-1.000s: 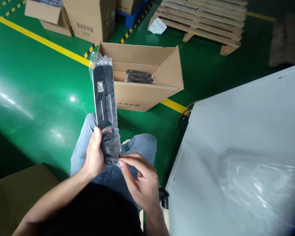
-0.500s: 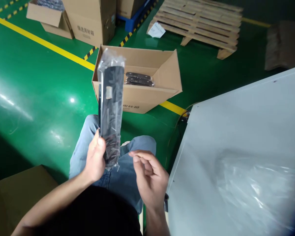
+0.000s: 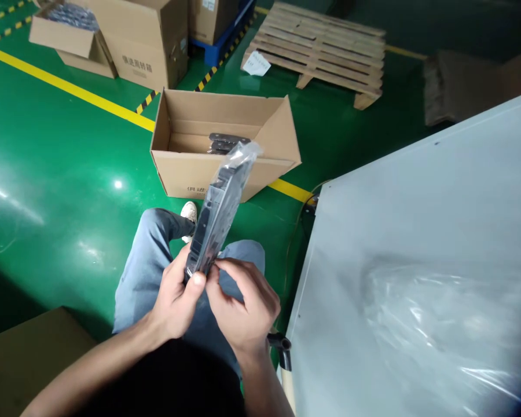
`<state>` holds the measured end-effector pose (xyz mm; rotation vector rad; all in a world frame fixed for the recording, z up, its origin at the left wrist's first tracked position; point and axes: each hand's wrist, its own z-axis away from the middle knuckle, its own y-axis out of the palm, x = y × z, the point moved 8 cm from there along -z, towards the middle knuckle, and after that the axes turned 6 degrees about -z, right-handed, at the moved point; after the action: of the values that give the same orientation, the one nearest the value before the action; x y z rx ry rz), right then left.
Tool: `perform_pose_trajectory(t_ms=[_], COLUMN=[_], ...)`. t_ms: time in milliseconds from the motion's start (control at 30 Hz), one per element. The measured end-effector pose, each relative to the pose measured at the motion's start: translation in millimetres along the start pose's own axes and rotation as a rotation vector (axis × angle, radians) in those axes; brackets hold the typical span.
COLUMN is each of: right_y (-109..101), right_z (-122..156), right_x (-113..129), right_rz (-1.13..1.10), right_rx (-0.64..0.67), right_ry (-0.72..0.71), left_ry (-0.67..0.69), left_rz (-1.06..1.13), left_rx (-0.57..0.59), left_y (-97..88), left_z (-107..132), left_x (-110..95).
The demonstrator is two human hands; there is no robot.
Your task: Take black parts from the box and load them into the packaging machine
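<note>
A long black plastic part in a clear plastic bag [image 3: 219, 208] stands tilted in front of me, its top leaning right. My left hand [image 3: 178, 295] is wrapped round its lower end, thumb along the near side. Pinched at the lower right edge of the bag, my right hand [image 3: 245, 298] has its thumb and forefinger together; the fingertips partly hide what they pinch. Beyond the part stands an open cardboard box [image 3: 178, 168] with several similar bagged black parts [image 3: 223, 142] inside.
To the right is a grey-white tabletop [image 3: 351, 231] with clear plastic bags [image 3: 438, 313] on it. A wooden pallet [image 3: 316, 46] and more cardboard boxes [image 3: 134, 43] stand farther back. Another box [image 3: 35, 353] is at lower left.
The bagged part has turned and tipped to the right, now showing its narrow side. My right hand has moved left from apart and closed on the bag's lower edge.
</note>
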<state>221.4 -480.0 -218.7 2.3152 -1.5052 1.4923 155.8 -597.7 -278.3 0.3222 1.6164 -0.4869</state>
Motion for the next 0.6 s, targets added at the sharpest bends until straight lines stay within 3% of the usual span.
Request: perform_pose_trajectory(t_ms=[267,433,600], right_y=[2,-8,-4], right_z=[-3,-2,9], right_x=[-4,-21,-54], right_rz=[0.005,-0.097,-0.338], right_rx=[0.048,-0.038,-0.015], right_ry=[-0.04,0.096,0.351], left_ry=[0.009,-0.203,-0.43], left_rz=[0.02,0.159,0.299], left_rx=[0.012,-0.098,-0.046], left_y=[1.4,-3.6,5.7], left_z=[-2,1,2], left_x=[2,15,28])
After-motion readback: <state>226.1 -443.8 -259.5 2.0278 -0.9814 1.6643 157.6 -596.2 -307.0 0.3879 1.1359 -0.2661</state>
